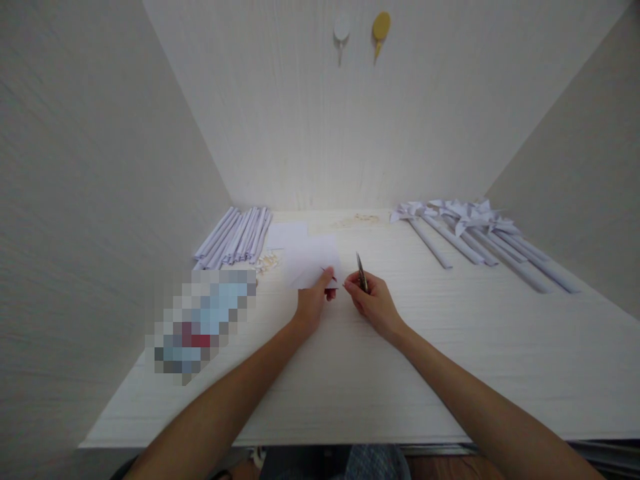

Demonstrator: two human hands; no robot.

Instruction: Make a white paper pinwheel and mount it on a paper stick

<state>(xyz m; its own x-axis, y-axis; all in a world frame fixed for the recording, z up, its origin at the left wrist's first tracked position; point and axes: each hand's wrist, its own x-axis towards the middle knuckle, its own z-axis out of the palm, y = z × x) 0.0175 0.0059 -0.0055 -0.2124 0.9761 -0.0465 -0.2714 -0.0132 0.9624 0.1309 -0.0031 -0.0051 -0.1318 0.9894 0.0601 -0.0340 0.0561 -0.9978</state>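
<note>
The left hand (pixel 313 301) pinches the near edge of a white paper sheet (pixel 313 265), its fingers closed on the sheet's lower corner. The sheet lies just beyond the hand, toward 12 o'clock, near the middle of the pale bench (pixel 450 347). The right hand (pixel 373 303) sits just beside the left, at its 3 o'clock, with the fingers wrapped around a slim dark pen (pixel 361 272) that points up and away toward 12 o'clock. The two hands are close but not touching.

At 10 o'clock from the hands a bundle of rolled paper tubes (pixel 235 235) lies against the left wall. A second flat sheet (pixel 287 235) rests behind the held one. At 2 o'clock, well apart, a row of paper pinwheels (pixel 470 227) on rolled sticks fans across the bench. A blurred patch (pixel 203 319) sits at 9 o'clock. Two small hooks (pixel 361 28), one white and one yellow, hang on the back wall.
</note>
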